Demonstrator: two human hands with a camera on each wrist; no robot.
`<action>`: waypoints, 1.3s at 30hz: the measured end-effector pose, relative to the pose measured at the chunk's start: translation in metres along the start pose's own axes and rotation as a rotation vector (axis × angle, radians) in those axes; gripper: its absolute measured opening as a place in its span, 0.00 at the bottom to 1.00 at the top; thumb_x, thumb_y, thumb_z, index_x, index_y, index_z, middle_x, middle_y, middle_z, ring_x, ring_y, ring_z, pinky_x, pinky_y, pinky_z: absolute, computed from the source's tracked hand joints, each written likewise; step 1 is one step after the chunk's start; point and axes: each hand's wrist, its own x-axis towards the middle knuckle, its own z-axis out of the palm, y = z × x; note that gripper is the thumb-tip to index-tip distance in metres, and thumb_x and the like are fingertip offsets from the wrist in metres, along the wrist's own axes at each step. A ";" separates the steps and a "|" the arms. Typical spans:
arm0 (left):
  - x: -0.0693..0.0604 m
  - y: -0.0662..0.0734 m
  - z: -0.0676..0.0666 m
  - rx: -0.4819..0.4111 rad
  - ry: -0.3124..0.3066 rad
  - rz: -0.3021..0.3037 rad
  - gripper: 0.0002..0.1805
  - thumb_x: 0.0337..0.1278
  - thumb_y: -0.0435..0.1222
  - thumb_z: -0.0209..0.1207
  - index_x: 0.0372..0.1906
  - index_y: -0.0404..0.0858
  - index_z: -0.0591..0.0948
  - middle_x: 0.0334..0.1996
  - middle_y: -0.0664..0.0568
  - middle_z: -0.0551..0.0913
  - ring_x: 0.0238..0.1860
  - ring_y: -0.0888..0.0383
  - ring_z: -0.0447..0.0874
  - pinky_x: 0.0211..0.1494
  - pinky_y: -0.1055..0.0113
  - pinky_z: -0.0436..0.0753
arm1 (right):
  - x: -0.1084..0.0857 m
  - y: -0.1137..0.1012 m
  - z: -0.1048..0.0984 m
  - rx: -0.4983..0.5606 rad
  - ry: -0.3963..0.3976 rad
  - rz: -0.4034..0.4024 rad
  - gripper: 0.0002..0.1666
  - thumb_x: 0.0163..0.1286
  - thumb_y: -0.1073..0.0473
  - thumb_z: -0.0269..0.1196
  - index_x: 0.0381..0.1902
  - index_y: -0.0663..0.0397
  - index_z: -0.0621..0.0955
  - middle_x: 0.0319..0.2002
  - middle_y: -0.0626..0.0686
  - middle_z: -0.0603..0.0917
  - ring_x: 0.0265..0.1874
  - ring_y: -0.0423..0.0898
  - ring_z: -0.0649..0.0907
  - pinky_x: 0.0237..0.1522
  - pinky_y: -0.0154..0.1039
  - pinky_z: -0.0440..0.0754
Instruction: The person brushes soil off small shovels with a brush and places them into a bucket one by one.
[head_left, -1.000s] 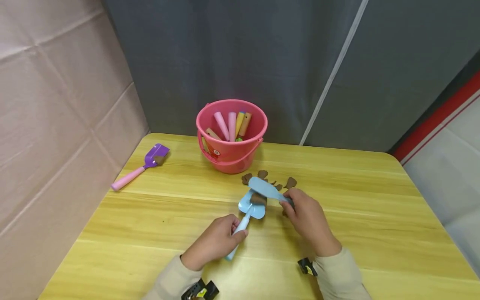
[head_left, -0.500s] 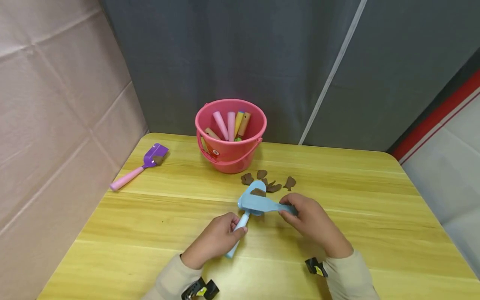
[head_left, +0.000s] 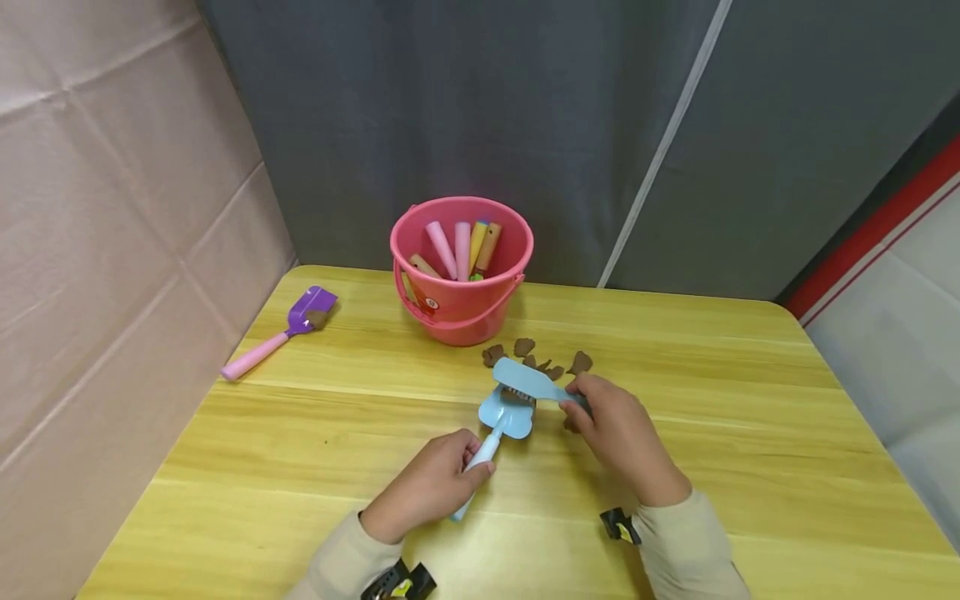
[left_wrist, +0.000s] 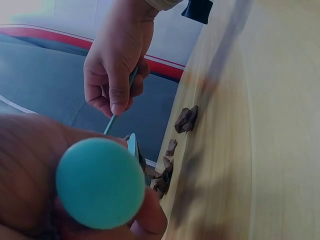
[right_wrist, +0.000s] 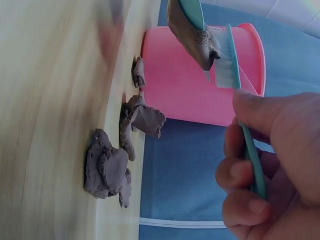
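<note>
In the head view my left hand [head_left: 427, 483] grips the handle of a light blue toy shovel [head_left: 516, 423], its blade raised over the table. Brown clay [right_wrist: 187, 37] clings to the blade, as the right wrist view shows. My right hand [head_left: 618, 433] pinches a light blue brush [head_left: 525, 380] by its handle. White bristles [right_wrist: 223, 60] face the clay at the blade's far end; the head view cannot settle whether they touch it. The round handle end [left_wrist: 100, 182] fills much of the left wrist view.
Several clay pieces [right_wrist: 110, 167] lie on the wooden table [head_left: 337, 517] beyond the shovel. Behind them stands a pink bucket [head_left: 468, 312] with several tool handles inside. At the left lies a purple shovel [head_left: 303, 312] with a pink handle and clay on its blade.
Half a second ago the brush lay lower across the shovel's blade; now it is back at the blade's far end, the right hand having shifted away from me. The left hand stays nearly still.
</note>
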 end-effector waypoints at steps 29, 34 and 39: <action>0.005 0.005 -0.003 0.019 0.010 -0.011 0.09 0.65 0.36 0.61 0.35 0.37 0.74 0.20 0.55 0.71 0.22 0.60 0.70 0.23 0.67 0.72 | -0.001 -0.004 -0.003 0.031 -0.053 -0.061 0.07 0.65 0.61 0.70 0.37 0.50 0.80 0.26 0.41 0.75 0.22 0.39 0.71 0.26 0.36 0.70; 0.002 0.005 -0.003 0.027 0.028 -0.003 0.10 0.64 0.37 0.62 0.35 0.37 0.74 0.20 0.55 0.70 0.22 0.61 0.70 0.23 0.67 0.73 | 0.001 -0.001 0.001 0.093 -0.079 -0.021 0.05 0.67 0.60 0.68 0.37 0.49 0.80 0.25 0.40 0.75 0.22 0.40 0.72 0.27 0.36 0.70; -0.001 0.006 -0.003 0.011 0.030 -0.005 0.10 0.64 0.36 0.63 0.35 0.35 0.75 0.21 0.54 0.72 0.22 0.61 0.71 0.22 0.67 0.74 | 0.002 0.000 0.001 0.142 -0.108 0.022 0.03 0.69 0.59 0.67 0.38 0.50 0.81 0.26 0.41 0.78 0.23 0.40 0.73 0.28 0.37 0.73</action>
